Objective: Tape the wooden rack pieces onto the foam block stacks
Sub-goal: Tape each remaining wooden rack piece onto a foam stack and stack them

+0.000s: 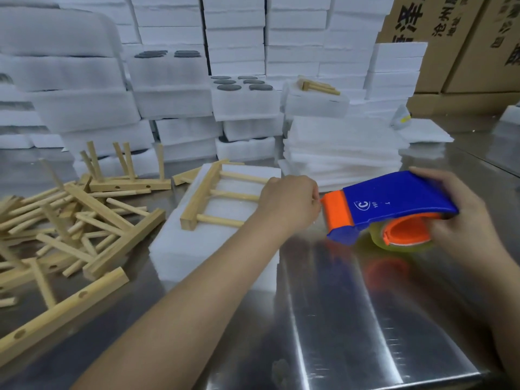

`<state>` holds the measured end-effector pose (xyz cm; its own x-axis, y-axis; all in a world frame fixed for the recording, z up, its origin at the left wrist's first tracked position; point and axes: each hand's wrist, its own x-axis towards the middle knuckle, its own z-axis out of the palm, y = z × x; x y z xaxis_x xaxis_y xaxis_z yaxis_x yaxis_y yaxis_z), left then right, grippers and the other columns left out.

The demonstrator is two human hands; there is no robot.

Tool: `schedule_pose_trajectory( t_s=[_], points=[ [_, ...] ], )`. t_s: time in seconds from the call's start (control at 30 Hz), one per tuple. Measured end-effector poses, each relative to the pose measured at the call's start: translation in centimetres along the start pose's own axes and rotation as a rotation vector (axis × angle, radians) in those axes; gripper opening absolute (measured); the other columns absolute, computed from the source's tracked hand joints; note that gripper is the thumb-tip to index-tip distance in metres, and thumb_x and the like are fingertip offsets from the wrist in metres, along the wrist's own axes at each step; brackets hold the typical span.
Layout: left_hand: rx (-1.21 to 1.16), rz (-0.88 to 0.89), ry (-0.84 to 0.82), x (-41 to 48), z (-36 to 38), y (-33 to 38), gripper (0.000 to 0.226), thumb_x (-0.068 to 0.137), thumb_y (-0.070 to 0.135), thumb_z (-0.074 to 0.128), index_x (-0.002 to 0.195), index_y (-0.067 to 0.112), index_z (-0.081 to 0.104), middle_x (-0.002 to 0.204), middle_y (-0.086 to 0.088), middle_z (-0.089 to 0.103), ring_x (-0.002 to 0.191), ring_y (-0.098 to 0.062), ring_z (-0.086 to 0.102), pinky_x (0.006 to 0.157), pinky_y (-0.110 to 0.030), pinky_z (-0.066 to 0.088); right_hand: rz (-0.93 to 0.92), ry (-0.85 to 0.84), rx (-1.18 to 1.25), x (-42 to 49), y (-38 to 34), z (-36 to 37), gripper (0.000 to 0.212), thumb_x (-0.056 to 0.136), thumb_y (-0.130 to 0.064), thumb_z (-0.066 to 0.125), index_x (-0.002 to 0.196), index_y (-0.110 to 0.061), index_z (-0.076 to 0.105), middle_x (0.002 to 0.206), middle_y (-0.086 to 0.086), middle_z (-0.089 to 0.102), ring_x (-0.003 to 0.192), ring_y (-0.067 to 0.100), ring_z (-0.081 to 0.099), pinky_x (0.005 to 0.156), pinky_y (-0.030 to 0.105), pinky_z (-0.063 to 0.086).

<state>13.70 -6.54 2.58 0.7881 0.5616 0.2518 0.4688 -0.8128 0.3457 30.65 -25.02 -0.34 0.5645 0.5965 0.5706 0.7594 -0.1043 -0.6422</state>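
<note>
A wooden rack piece, a bar with three pegs, lies flat on a white foam block stack at the table's centre. My left hand hovers over the stack's right edge, its fingers curled and pinching at the orange mouth of a blue tape dispenser, apparently on the tape end. My right hand grips the dispenser from the right, just above the steel table; a clear tape roll sits inside it.
A loose heap of wooden rack pieces covers the table's left. Foam sheets are piled behind the dispenser, with another rack piece on foam above. Walls of foam blocks fill the back; cardboard boxes stand at the right.
</note>
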Motion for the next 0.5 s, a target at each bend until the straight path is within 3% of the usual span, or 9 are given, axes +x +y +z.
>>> schedule_pose_trajectory(
  t_s=[0.17,0.23,0.3,0.4,0.5],
  points=[
    [-0.014,0.032,0.032,0.2,0.0,-0.1,0.022,0.095,0.025,0.051,0.098,0.015,0.071,0.112,-0.006,0.054,0.105,-0.025,0.051,0.085,-0.034,0.041,0.002,0.040,-0.107,0.0,-0.4,0.3,0.081,0.063,0.029,0.045,0.127,-0.020,0.055,0.113,0.002,0.059,0.098,0.016,0.057,0.076,0.005,0.042],
    [0.014,0.042,0.017,0.2,0.1,-0.1,0.022,0.095,0.023,0.050,0.097,0.013,0.070,0.111,-0.006,0.055,0.105,-0.026,0.051,0.089,-0.036,0.042,-0.026,0.030,-0.168,0.0,-0.9,0.5,0.080,0.062,0.030,0.045,0.128,-0.014,0.056,0.117,0.008,0.059,0.102,0.018,0.055,0.080,0.008,0.041],
    [-0.019,0.054,0.025,0.2,0.1,0.0,0.022,0.093,0.020,0.050,0.092,0.010,0.070,0.108,-0.007,0.056,0.103,-0.027,0.053,0.088,-0.039,0.044,-0.074,0.007,-0.223,-0.1,-1.9,0.6,0.080,0.059,0.030,0.046,0.128,-0.009,0.056,0.119,0.013,0.057,0.103,0.023,0.055,0.080,0.019,0.041],
    [-0.305,0.024,0.070,0.2,-0.4,-0.1,0.015,0.090,0.019,0.057,0.079,0.016,0.067,0.104,-0.003,0.057,0.097,-0.021,0.057,0.087,-0.037,0.047,-0.157,-0.036,-0.340,0.1,-3.0,1.2,0.080,0.055,0.029,0.050,0.127,-0.005,0.057,0.116,0.016,0.055,0.102,0.023,0.051,0.086,0.026,0.034],
    [-0.478,0.028,0.119,0.4,-0.6,-0.5,0.013,0.090,0.018,0.061,0.078,0.023,0.064,0.099,0.001,0.057,0.091,-0.014,0.057,0.088,-0.033,0.046,-0.085,0.036,-0.248,0.0,-2.6,1.5,0.077,0.057,0.027,0.049,0.125,-0.009,0.058,0.112,0.009,0.059,0.098,0.014,0.051,0.080,0.018,0.037]
  ],
)
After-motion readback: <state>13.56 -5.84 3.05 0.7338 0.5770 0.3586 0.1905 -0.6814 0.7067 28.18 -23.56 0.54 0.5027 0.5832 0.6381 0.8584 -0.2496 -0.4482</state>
